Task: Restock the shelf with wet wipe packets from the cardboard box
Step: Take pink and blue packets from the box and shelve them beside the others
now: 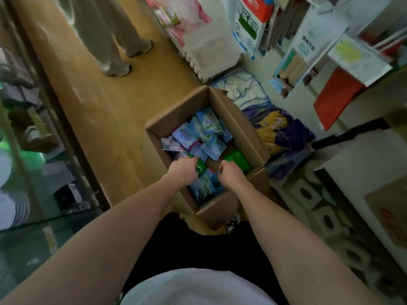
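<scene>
Cardboard box (240, 128) open on the wooden floor (105, 111), set against the foot of the shelf (363, 164) on the right. Box holds a loose, jumbled heap of wet wipe packets (206, 134), mostly pale blue, a few green.

Both arms are reached down into the near end of the box. Left hand (184, 171): fingers curled down onto a green packet (199, 165), apparently gripped, though motion blur leaves the hold less than certain. Right hand (231, 172): fingers curled in, seen from the back; whether anything is held under it cannot be told.

No packet is seen lifted clear of the box. Pick-up judged to be in hand; the restocking itself largely still ahead.

Risks noted:
- Packets are slick and piled at odd angles; a shallow pinch on one edge could let it slip back or drag neighbours out over the box wall.
- Too many taken in one grab would likely be shed on the way to the shelf.
- Lower shelf stock (284, 130) sits just beside the box; a wide swing could knock it.
- A second person's legs (114, 40) stand in the aisle beyond the box; a backward step or dropped packet there could cause a trip.
</scene>
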A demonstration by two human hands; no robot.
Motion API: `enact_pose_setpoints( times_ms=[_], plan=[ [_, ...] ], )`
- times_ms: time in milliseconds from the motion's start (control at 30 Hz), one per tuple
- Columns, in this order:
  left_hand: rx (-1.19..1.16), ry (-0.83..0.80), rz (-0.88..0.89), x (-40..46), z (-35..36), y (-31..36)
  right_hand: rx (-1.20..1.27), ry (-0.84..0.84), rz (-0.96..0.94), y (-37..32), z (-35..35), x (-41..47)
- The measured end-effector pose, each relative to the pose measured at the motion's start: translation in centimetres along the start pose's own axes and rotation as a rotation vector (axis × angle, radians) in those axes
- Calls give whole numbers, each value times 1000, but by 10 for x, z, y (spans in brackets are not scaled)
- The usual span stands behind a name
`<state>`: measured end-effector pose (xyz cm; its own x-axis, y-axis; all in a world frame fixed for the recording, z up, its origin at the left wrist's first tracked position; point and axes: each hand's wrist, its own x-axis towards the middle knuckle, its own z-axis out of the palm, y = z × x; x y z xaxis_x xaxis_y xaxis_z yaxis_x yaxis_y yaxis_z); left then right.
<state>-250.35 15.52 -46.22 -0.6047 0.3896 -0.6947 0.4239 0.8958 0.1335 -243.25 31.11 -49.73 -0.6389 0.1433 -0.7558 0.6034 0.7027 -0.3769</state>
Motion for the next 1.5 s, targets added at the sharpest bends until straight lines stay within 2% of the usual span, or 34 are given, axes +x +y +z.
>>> enact_pose_setpoints(
  times_ms=[233, 433, 667, 767, 933, 1133, 1300, 1500],
  plan=[
    [152, -176, 264, 80, -10, -22, 198, 51, 205, -28, 27, 36],
    [280, -249, 376, 125, 0, -42, 288, 29, 348, -41, 62, 58],
    [394, -292, 463, 148, 14, -42, 239, 15, 423, -40, 99, 75],
    [406, -364, 539, 149, 20, -35, 169, -12, 425, -37, 111, 77],
    [821, -476, 602, 141, 39, -25, 138, -134, 454, -19, 127, 80],
    [1093, -412, 740, 140, 72, -30, 138, -86, 418, -6, 136, 88],
    [1068, -386, 787, 137, 88, -26, 185, -94, 393, -1, 137, 93],
    [971, -397, 699, 127, 69, -20, 238, -123, 339, -2, 117, 80]
  ],
)
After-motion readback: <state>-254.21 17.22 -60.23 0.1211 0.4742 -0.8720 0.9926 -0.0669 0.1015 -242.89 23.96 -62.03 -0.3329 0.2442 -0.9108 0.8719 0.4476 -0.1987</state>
